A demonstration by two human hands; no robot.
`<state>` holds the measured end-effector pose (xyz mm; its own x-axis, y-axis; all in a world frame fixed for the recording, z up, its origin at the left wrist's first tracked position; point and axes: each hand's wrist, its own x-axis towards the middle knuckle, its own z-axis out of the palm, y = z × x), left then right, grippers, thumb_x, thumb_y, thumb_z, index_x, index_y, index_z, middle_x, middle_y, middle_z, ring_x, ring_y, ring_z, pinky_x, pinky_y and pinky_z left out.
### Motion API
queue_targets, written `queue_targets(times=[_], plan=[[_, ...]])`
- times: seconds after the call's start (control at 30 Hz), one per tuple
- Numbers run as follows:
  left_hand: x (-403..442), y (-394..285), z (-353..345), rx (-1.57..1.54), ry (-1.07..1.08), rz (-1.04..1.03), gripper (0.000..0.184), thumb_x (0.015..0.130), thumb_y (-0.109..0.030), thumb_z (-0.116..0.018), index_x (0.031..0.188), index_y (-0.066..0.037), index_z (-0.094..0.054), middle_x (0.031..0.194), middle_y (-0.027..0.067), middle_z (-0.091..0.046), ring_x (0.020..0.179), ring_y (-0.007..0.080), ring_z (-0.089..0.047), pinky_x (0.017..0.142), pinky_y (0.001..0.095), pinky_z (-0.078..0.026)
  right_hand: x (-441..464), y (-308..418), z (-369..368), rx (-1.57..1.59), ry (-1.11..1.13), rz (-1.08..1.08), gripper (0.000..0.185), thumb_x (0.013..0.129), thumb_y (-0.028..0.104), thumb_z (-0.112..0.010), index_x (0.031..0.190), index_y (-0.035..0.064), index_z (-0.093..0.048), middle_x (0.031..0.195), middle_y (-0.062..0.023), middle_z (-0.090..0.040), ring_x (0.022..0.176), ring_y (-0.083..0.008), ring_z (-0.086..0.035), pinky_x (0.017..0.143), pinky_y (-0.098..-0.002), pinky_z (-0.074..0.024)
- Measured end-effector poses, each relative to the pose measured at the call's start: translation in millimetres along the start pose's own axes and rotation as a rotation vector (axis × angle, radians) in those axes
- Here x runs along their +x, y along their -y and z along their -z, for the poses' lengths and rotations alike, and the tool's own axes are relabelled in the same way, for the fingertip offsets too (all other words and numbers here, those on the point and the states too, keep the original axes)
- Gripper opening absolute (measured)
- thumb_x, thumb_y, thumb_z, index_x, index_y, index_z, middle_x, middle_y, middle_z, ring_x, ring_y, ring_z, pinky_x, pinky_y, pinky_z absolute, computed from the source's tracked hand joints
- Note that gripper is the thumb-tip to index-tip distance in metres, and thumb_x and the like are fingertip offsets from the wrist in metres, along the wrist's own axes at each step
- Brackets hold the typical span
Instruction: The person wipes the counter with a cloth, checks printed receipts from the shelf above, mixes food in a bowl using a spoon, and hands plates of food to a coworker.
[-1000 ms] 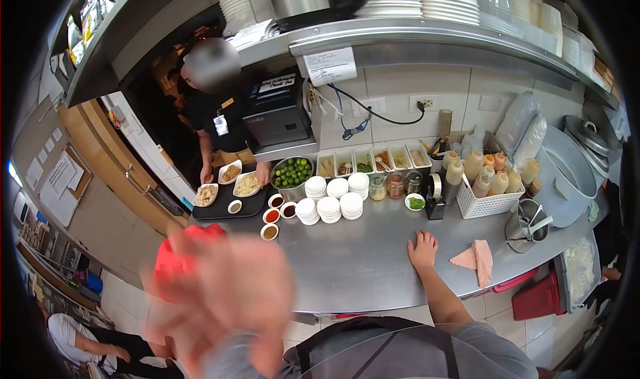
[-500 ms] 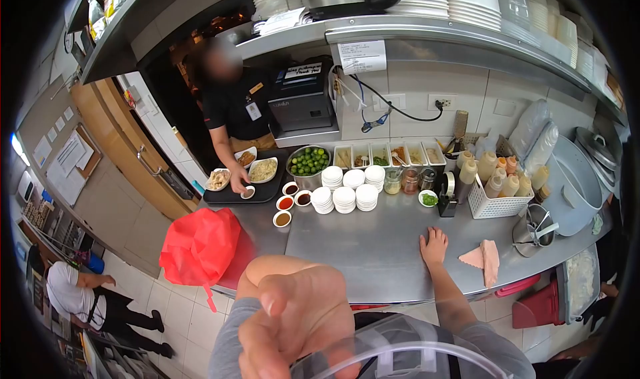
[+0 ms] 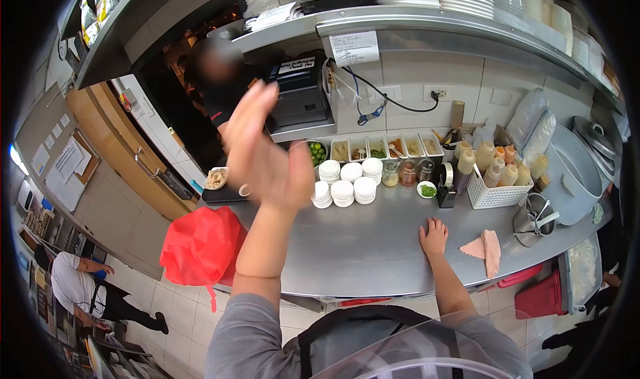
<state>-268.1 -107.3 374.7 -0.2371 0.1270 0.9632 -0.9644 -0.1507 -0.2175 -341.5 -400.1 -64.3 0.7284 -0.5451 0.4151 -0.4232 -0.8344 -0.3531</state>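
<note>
Your left hand (image 3: 270, 159) hangs raised and blurred above the grey steel counter (image 3: 360, 252), apparently empty, fingers extended, with stacked round white dishes (image 3: 343, 191) to its right, probably piled to save room. Your right hand (image 3: 435, 236) lies flat, gripping nothing, seemingly bracing you; the crumpled pink cloth (image 3: 490, 251) sits just rightward, perhaps for easy reach.

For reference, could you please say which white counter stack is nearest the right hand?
The front row's rightmost stack; others stand farther from the right hand.
</note>
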Motion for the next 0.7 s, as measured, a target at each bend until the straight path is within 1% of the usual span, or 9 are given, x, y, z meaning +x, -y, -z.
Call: queue_targets(times=[0.03,0.17,0.27,0.3,0.37,0.47,0.57,0.63,0.7], plan=[[-8,20,-15,-0.113,-0.008,0.066,0.041,0.074,0.004,-0.054,0.114,0.005,-0.045,0.113,0.0180,-0.054,0.109,0.0328,-0.051,0.097,0.0410,-0.037,0,-1,1,0.002,-0.004,-0.003,0.043,0.080,0.032,-0.059,0.115,0.0073,-0.053,0.118,-0.0090,-0.049,0.111,-0.0267,-0.044,0.100,-0.0435,-0.0295],[-63,83,-62,-0.395,-0.042,0.725,0.015,0.085,0.000,-0.053,0.100,-0.001,-0.054,0.121,0.0151,-0.052,0.113,0.0196,-0.048,0.097,0.0303,-0.035,8,-25,19,0.151,0.164,-0.053,0.044,0.079,0.030,-0.060,0.115,0.0051,-0.054,0.122,-0.0114,-0.050,0.113,-0.0288,-0.045,0.099,-0.0435,-0.0315],[-85,118,-82,-0.539,-0.087,1.023,0.010,0.083,-0.002,-0.058,0.092,-0.003,-0.054,0.124,0.0180,-0.051,0.114,0.0196,-0.048,0.098,0.0307,-0.034,12,-81,53,0.097,0.073,-0.226,0.048,0.079,0.030,-0.061,0.118,0.0027,-0.053,0.125,-0.0145,-0.050,0.116,-0.0302,-0.044,0.098,-0.0433,-0.0330],[-86,126,-89,-0.555,-0.077,1.007,0.012,0.082,-0.002,-0.060,0.092,-0.004,-0.054,0.124,0.0183,-0.050,0.113,0.0193,-0.048,0.097,0.0303,-0.035,2,-105,59,-0.060,-0.063,-0.190,0.050,0.080,0.031,-0.060,0.119,0.0013,-0.053,0.125,-0.0164,-0.050,0.117,-0.0312,-0.043,0.097,-0.0429,-0.0340],[-85,132,-103,-0.605,-0.062,1.006,0.016,0.079,-0.002,-0.064,0.091,-0.004,-0.054,0.120,0.0169,-0.053,0.107,0.0178,-0.051,0.091,0.0290,-0.038,-22,-140,75,-0.349,0.008,-0.096,0.052,0.083,0.037,-0.053,0.122,0.0016,-0.050,0.126,-0.0156,-0.050,0.121,-0.0332,-0.040,0.099,-0.0449,-0.0314],[-79,132,-112,-0.616,0.083,1.068,0.020,0.078,-0.004,-0.066,0.094,-0.003,-0.054,0.103,0.0086,-0.060,0.097,0.0140,-0.055,0.087,0.0270,-0.040,-39,-196,92,-0.348,0.121,0.011,0.053,0.085,0.042,-0.050,0.125,0.0064,-0.050,0.132,-0.0134,-0.044,0.126,-0.0333,-0.033,0.102,-0.0499,-0.0245],[-74,125,-96,-0.573,0.175,1.034,0.026,0.080,-0.010,-0.066,0.102,-0.002,-0.055,0.100,0.0063,-0.061,0.095,0.0132,-0.056,0.087,0.0252,-0.041,-46,-199,141,-0.567,0.064,-0.398,0.059,0.083,0.046,-0.050,0.130,0.0109,-0.043,0.134,-0.0124,-0.041,0.125,-0.0361,-0.034,0.097,-0.0535,-0.0293],[-82,129,-69,-0.535,0.284,0.986,0.031,0.081,-0.009,-0.065,0.106,0.000,-0.050,0.105,0.0124,-0.061,0.097,0.0152,-0.057,0.086,0.0257,-0.042,-44,-198,152,-0.604,-0.043,-0.678,0.060,0.082,0.047,-0.052,0.129,0.0118,-0.043,0.133,-0.0125,-0.042,0.122,-0.0377,-0.037,0.092,-0.0543,-0.0340],[-89,125,-31,-0.480,0.370,1.012,0.033,0.083,-0.010,-0.063,0.110,0.001,-0.048,0.110,0.0141,-0.061,0.103,0.0164,-0.056,0.089,0.0263,-0.041,-39,-235,121,-0.671,-0.154,-0.701,0.060,0.081,0.048,-0.052,0.127,0.0110,-0.043,0.131,-0.0135,-0.043,0.118,-0.0387,-0.041,0.088,-0.0541,-0.0374]])
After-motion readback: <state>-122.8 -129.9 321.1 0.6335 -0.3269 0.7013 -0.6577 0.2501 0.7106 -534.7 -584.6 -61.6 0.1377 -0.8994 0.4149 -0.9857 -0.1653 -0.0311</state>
